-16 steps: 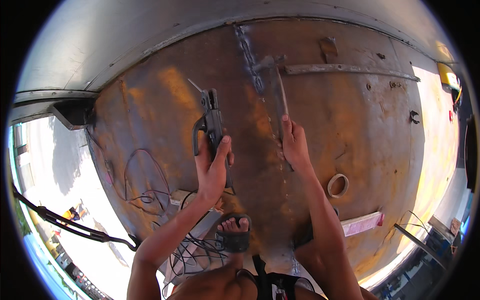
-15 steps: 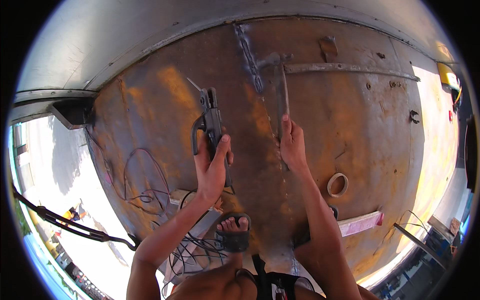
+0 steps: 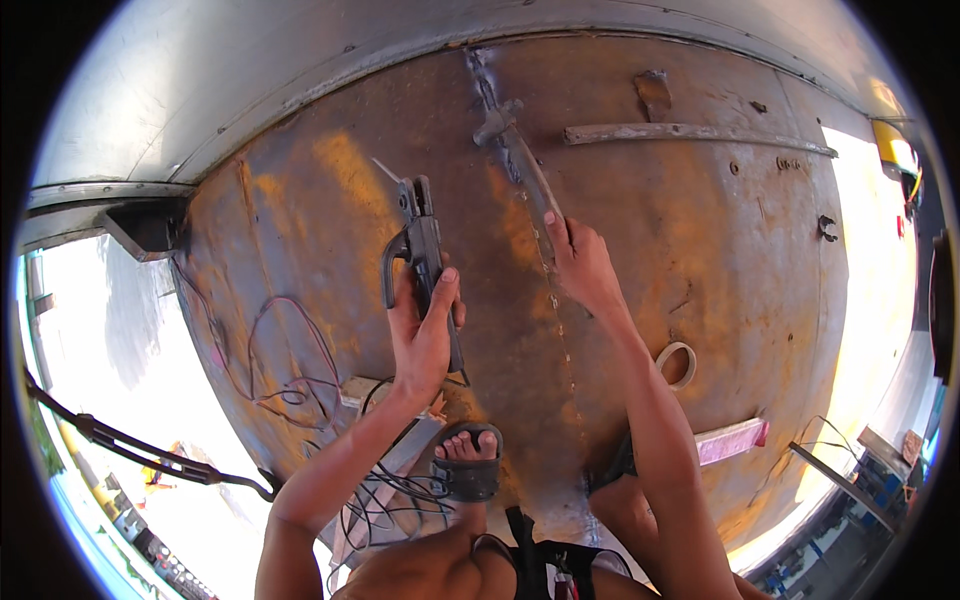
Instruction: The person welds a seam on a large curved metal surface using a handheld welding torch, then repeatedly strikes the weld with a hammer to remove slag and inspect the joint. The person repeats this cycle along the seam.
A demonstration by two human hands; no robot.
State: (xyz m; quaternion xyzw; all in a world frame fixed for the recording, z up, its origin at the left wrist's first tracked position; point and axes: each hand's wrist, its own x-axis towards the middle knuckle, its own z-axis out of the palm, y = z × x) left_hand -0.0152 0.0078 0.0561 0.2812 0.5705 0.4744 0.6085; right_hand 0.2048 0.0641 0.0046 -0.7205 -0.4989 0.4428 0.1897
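My left hand (image 3: 425, 335) is wrapped around a black welding electrode holder (image 3: 426, 245), and a short electrode (image 3: 386, 169) sticks out of its jaws to the upper left. In my right hand (image 3: 587, 262) is a hammer (image 3: 532, 172), gripped by the handle. Its head lies over the weld seam (image 3: 484, 82) running down from the far wall; whether it touches cannot be made out. Nearer to me the seam continues as a thin line with small bright spots. All this is on a rusty brown steel plate floor (image 3: 690, 240).
A flat metal bar (image 3: 700, 134) lies far right of the hammer. Closer in are a tape-like ring (image 3: 676, 366) and a pinkish-white bar (image 3: 730, 443). Dark cables (image 3: 385, 500) coil beside my sandaled foot (image 3: 467, 462); a thin reddish cable (image 3: 290, 392) loops farther left. A metal wall (image 3: 330, 50) bounds the far side.
The hammer's head has swung left onto the weld seam, away from the flat bar's end, and its handle now slants. My left hand and the electrode holder have stayed nearly still.
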